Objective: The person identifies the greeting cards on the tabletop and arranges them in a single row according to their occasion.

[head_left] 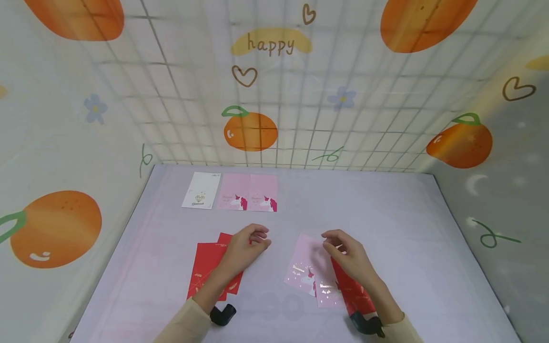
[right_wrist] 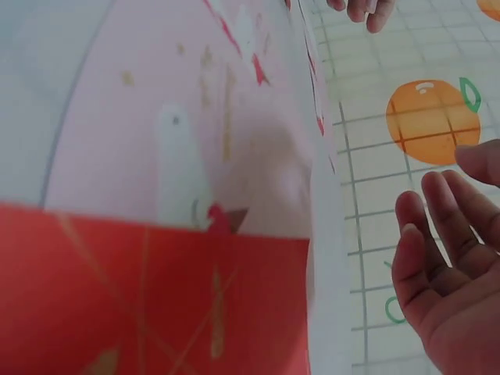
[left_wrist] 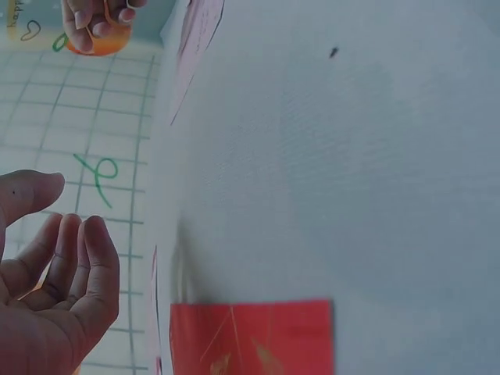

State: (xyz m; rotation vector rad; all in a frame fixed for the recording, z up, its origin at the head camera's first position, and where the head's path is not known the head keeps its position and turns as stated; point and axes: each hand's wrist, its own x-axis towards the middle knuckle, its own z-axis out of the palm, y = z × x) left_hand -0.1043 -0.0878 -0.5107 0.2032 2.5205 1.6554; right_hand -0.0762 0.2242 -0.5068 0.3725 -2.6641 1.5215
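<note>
My left hand hovers over the right part of two overlapping red cards, its fingers loosely curled with nothing between them. Gold line patterns mark the red paper. Above the right-hand group is my right hand, also loosely bent and holding nothing, as the right wrist view confirms. Under and beside it lie two pink unicorn cards and a red card, which overlaps one pink card. My right hand and forearm hide part of that red card. In the left wrist view, thumb and fingertips of the left hand stand apart.
Toward the back left, a white card with a gold diamond lies beside two pink unicorn cards in a row. A pale cloth covers the table. Behind it hangs a printed curtain over a wire grid.
</note>
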